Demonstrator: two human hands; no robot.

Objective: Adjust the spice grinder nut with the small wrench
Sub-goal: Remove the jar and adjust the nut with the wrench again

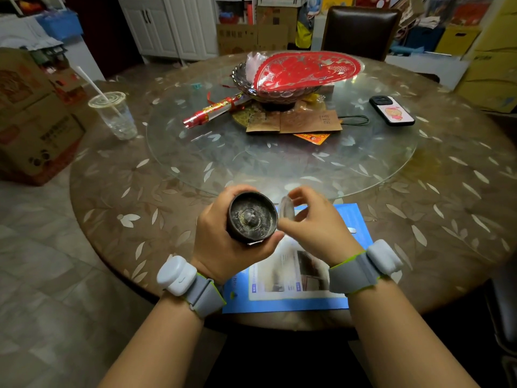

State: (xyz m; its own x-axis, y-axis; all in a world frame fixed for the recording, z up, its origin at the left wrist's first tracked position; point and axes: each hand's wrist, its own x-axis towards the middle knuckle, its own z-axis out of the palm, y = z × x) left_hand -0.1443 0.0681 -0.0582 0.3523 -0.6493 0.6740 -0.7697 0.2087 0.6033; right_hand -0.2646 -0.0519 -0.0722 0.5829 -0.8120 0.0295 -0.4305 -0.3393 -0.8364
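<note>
We are holding the spice grinder (252, 217) in our left hand (223, 242), just above the near edge of the tabletop (436, 208). The left grip is wrapping around the grinder's dark body, fingers curling behind it and the thumb lying along the near side. The grinder is tilting toward us so that its open, dusty end is facing the camera, and the small rounded nut (251, 216) is sitting in the middle of that end.

Our right hand (319, 225) is hovering just beside the grinder on its right. Its grip is pinching a small clear round cap (287, 208) between the thumb and the fingertips, with the cap standing on edge close to the grinder's rim. Both forearms are reaching forward from the bottom of the view, each wearing a grey wrist strap with a white device.

Beneath our hands a blue sheet of paper (291, 303) is lying flat on the tabletop. Farther back, on the glass turntable (279, 169), a phone (391, 110) is resting to the right and a bowl with a red paper cutout (305, 71) is standing in the middle. A clear plastic cup (116, 116) with a straw is standing well apart to the left.
</note>
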